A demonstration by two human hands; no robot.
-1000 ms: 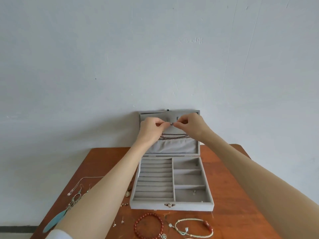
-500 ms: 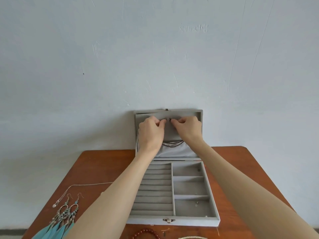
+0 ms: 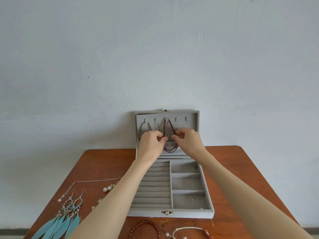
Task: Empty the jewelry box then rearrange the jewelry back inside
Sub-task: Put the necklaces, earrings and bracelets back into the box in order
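A grey jewelry box (image 3: 208,200) stands open on the table, its lid (image 3: 193,125) upright against the wall. A dark red beaded necklace (image 3: 170,128) hangs from the lid's middle hook, its loop falling to the lid pocket (image 3: 179,153). My left hand (image 3: 151,145) pinches the necklace's left strand. My right hand (image 3: 188,142) pinches its right strand. A thin chain (image 3: 143,126) hangs on the lid's left hooks. The box's ring rows and right compartments hold almost nothing, only tiny bits.
On the wooden table (image 3: 241,169) left of the box lie turquoise feather earrings (image 3: 63,219), a thin silver chain (image 3: 82,184) and pearl earrings (image 3: 107,188). In front of the box lie a red bead bracelet (image 3: 146,226) and a cord bracelet (image 3: 189,230). A wall stands behind.
Both hands have come down from the lid's hooks to its middle. The dark red necklace now hangs from the middle hook. The view has tipped down, showing more of the table.
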